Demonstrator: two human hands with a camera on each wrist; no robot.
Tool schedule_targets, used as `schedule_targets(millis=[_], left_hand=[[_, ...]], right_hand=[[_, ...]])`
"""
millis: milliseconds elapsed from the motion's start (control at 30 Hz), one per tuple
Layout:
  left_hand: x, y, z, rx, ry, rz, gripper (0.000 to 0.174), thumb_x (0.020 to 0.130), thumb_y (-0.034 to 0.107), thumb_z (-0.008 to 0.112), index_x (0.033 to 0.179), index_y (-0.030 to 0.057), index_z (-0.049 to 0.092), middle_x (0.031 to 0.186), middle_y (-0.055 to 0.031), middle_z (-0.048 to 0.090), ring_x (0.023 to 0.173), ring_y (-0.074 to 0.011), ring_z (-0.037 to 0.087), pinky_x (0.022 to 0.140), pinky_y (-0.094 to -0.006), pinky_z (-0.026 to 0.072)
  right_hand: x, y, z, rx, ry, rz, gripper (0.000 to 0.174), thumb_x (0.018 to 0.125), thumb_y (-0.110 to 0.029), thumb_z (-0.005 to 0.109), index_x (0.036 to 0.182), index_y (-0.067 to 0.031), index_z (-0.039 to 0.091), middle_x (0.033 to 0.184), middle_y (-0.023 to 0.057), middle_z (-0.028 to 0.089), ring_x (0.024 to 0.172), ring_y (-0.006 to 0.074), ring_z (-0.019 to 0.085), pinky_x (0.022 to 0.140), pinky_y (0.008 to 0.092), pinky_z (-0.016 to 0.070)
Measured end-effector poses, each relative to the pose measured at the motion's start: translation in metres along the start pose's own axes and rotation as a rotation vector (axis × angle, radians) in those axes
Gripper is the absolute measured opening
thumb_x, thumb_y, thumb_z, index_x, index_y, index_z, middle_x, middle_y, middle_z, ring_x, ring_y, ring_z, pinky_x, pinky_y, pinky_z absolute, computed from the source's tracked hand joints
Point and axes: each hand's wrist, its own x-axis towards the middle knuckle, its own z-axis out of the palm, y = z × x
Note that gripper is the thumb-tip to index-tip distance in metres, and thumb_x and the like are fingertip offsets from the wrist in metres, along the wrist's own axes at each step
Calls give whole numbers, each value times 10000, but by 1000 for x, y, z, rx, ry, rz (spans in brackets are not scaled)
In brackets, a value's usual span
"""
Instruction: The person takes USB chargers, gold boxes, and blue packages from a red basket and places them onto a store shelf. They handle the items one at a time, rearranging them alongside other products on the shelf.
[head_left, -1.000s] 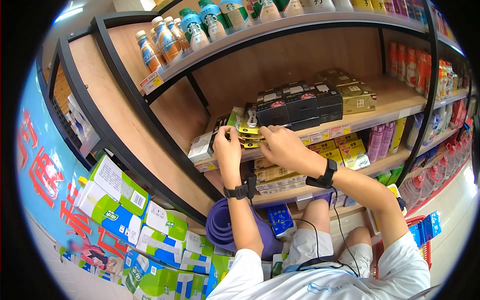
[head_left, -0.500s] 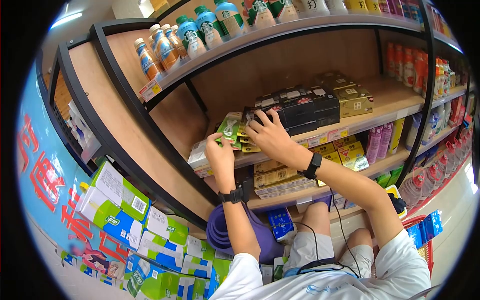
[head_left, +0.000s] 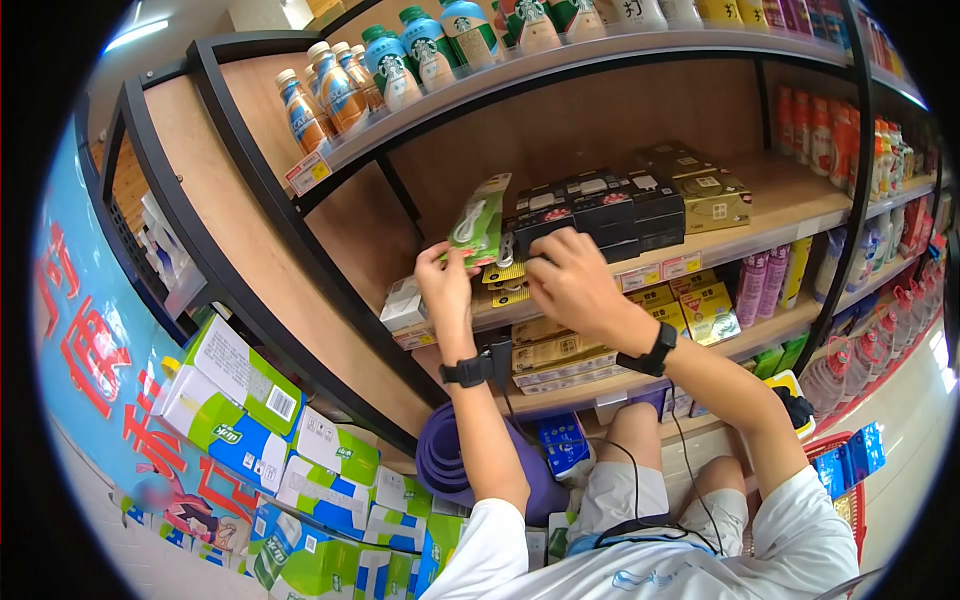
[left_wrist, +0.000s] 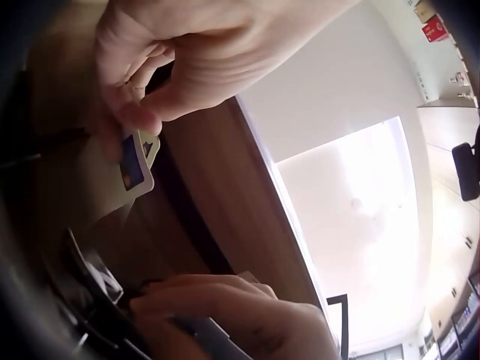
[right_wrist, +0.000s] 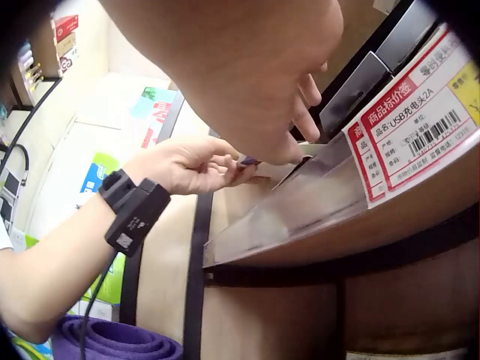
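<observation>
My left hand (head_left: 447,290) pinches the near end of a charging cable in a green card pack (head_left: 478,225), held tilted up over the shelf. In the left wrist view the thumb and fingertips of that hand (left_wrist: 150,90) meet at the pack's pale, rounded corner (left_wrist: 142,176). My right hand (head_left: 580,285) is bent at the shelf's front edge, right beside a stack of yellow-and-black cable packs (head_left: 508,272). In the right wrist view its fingertips (right_wrist: 309,112) lie close over the stack; whether they grip a pack I cannot tell.
Black boxes (head_left: 600,215) and gold boxes (head_left: 712,195) stand to the right on the same shelf. A white box (head_left: 403,305) is at its left end. Bottles (head_left: 395,75) line the shelf above; yellow boxes (head_left: 708,308) lie below. Price tags (right_wrist: 416,124) run along the front edge.
My left hand has raised the green cable pack from lying on the shelf to a tilted position. My right hand has drawn back from the yellow-and-black packs toward the front edge.
</observation>
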Motion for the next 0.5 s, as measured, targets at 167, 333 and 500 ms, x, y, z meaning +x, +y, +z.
schedule_targets(millis=[167, 333, 500], left_hand=[[-23, 2, 27, 228, 37, 136, 169, 939, 51, 617, 1065, -58, 588, 985, -204, 699, 724, -244, 732, 666, -340, 578], [-18, -4, 25, 540, 101, 264, 374, 873, 116, 632, 1235, 23, 605, 1076, -263, 625, 1033, -427, 601, 958, -492, 459], [-11, -3, 27, 570, -7, 163, 385, 899, 226, 630, 1225, 32, 695, 1082, -255, 623, 1044, -429, 598, 993, -479, 457]], right_hand=[[16, 53, -67, -128, 295, 94, 61, 822, -52, 705, 878, -31, 693, 960, 120, 652, 912, 336, 602, 826, 432, 505], [13, 112, -134, -160, 24, 452, 206, 895, -182, 688, 993, -5, 727, 967, 182, 715, 983, 359, 663, 876, 438, 526], [-5, 145, -148, -155, -214, 453, 336, 919, -249, 702, 1102, 31, 721, 1007, 224, 743, 949, 408, 689, 873, 439, 534]])
